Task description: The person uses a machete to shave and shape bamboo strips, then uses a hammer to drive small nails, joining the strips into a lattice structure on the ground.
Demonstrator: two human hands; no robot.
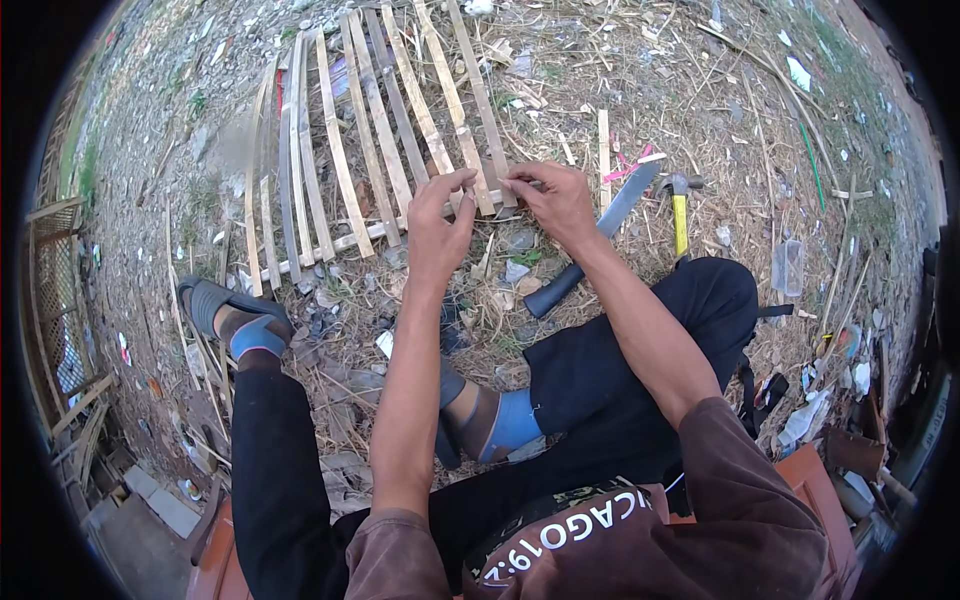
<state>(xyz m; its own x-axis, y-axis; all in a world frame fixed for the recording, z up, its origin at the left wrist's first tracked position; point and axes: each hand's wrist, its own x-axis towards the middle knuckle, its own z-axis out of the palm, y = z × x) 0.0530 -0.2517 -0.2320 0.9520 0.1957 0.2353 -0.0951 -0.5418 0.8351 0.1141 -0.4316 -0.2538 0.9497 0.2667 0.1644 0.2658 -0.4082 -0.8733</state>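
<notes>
Both my hands are over the near end of a row of bamboo slats (338,150), which lie side by side across a crosswise strip (350,238). My left hand (440,220) has its thumb and forefinger drawn together above the slat ends; anything between them is too small to make out. Close to the rightmost slat (480,95), my right hand (556,205) is closed in a pinch, and what it grips cannot be seen clearly. Right of that hand lies a machete (628,200) with a dark handle. Beyond it is a hammer (680,215) with a yellow handle.
My sandalled left foot (235,312) rests left of the slats, and my bent right leg (640,330) is near the machete handle. A clear plastic container (787,268) lies at the right. Pink ribbon (628,165) lies by the blade. Straw and litter cover the ground.
</notes>
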